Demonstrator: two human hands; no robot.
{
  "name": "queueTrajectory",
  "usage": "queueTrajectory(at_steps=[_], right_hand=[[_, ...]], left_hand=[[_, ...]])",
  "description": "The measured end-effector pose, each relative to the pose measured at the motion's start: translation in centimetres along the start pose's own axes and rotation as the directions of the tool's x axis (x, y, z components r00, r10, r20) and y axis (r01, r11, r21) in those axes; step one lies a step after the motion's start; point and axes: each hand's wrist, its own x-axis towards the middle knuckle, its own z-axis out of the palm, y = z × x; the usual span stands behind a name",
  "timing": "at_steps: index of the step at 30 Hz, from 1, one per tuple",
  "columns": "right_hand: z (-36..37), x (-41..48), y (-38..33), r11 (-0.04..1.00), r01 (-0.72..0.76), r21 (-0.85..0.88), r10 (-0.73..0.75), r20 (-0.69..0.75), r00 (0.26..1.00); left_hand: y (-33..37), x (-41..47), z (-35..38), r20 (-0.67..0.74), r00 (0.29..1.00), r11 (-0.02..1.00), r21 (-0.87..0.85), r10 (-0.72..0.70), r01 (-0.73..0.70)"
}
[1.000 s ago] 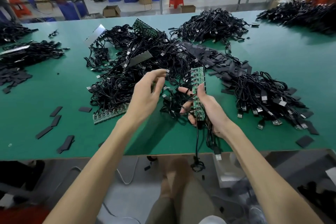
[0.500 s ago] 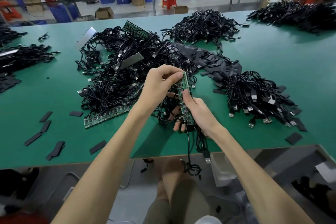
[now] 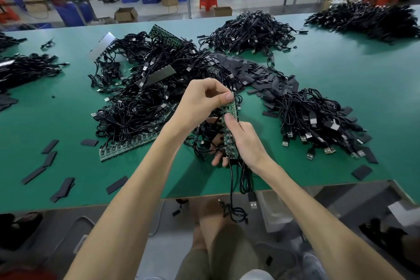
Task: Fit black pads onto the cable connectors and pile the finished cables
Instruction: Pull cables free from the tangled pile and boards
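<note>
Just below the centre of the frame, both hands held a narrow green board strip (image 3: 228,143) upright above the near part of the green table (image 3: 341,79). The left hand (image 3: 202,102) was closed on the strip's top end, pinching it between the thumb and curled fingers. The right hand (image 3: 247,141) gripped the lower half, with its fingers wrapped behind and its thumb laid along the front face. Black cables (image 3: 231,179) ran from the strip's bottom end down past the table edge. One ended in a plug (image 3: 252,203) that hung over the floor. Whether a pad sat under either thumb could not be made out.

A heap of black pads (image 3: 261,75) lay just above and right of the hands. Touching its right end was a pile of cables (image 3: 318,120) in the right middle of the frame, with its silver plugs facing the near edge. A bigger tangled pile (image 3: 141,98) filled the left centre, and a second green strip (image 3: 127,146) lay along its near side. Loose pads (image 3: 62,188) were scattered at the lower left. Another cable pile (image 3: 252,29) sat at the upper centre.
</note>
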Motion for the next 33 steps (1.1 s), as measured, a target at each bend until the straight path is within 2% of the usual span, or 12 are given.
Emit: queueTrajectory(at_steps=[7, 10, 13, 16, 18, 20, 22, 25, 27, 28, 30, 33], right_hand=[[0.3, -0.1, -0.1, 0.981, -0.018, -0.196, -0.005, -0.116, 0.993], [0.5, -0.1, -0.6, 0.981, -0.040, -0.191, 0.008, -0.170, 0.985], [0.0, 0.1, -0.2, 0.994, -0.037, -0.104, 0.014, -0.209, 0.978], [-0.4, 0.1, -0.2, 0.992, -0.029, 0.120, 0.054, -0.208, 0.977], [-0.7, 0.1, -0.4, 0.965, -0.004, 0.261, 0.074, -0.259, 0.963], [-1.0, 0.2, -0.5, 0.954, 0.023, 0.300, 0.080, -0.328, 0.941], [-1.1, 0.2, -0.5, 0.946, 0.047, 0.319, 0.082, -0.379, 0.922], [-1.2, 0.4, -0.5, 0.944, 0.076, 0.320, 0.082, -0.454, 0.887], [-1.2, 0.4, -0.4, 0.950, 0.080, 0.302, 0.087, -0.503, 0.860], [-1.3, 0.5, -0.3, 0.949, 0.080, 0.304, 0.100, -0.533, 0.840], [-1.3, 0.8, -0.4, 0.938, 0.080, 0.338, 0.148, -0.596, 0.789], [-0.9, 1.6, -1.1, 0.896, 0.068, 0.439, 0.261, -0.646, 0.718]], left_hand=[[0.8, 0.5, 1.2, -0.048, 0.994, 0.984, 0.150, -0.094, 0.100], [0.5, 0.2, 1.8, -0.105, 0.992, 0.993, 0.089, -0.070, 0.080], [0.1, -0.3, 2.1, -0.209, 0.976, 0.998, 0.015, -0.062, 0.067], [-0.5, -1.0, 2.0, -0.349, 0.933, 0.995, -0.081, -0.086, 0.061], [-1.2, -1.8, 1.8, -0.412, 0.907, 0.993, -0.109, -0.090, 0.049], [-2.1, -2.7, 1.4, -0.461, 0.881, 0.988, -0.144, -0.108, 0.045], [-3.0, -3.7, 0.8, -0.532, 0.828, 0.972, -0.227, -0.177, 0.062], [-4.0, -5.0, -1.4, -0.671, 0.679, 0.937, -0.340, -0.299, 0.077], [-4.3, -5.7, -3.2, -0.731, 0.599, 0.925, -0.377, -0.328, 0.048], [-4.3, -6.0, -3.9, -0.744, 0.582, 0.923, -0.385, -0.328, 0.028], [-3.8, -6.9, -4.8, -0.732, 0.608, 0.920, -0.391, -0.308, -0.005], [-2.7, -8.1, -5.1, -0.570, 0.784, 0.917, -0.398, -0.247, -0.001]])
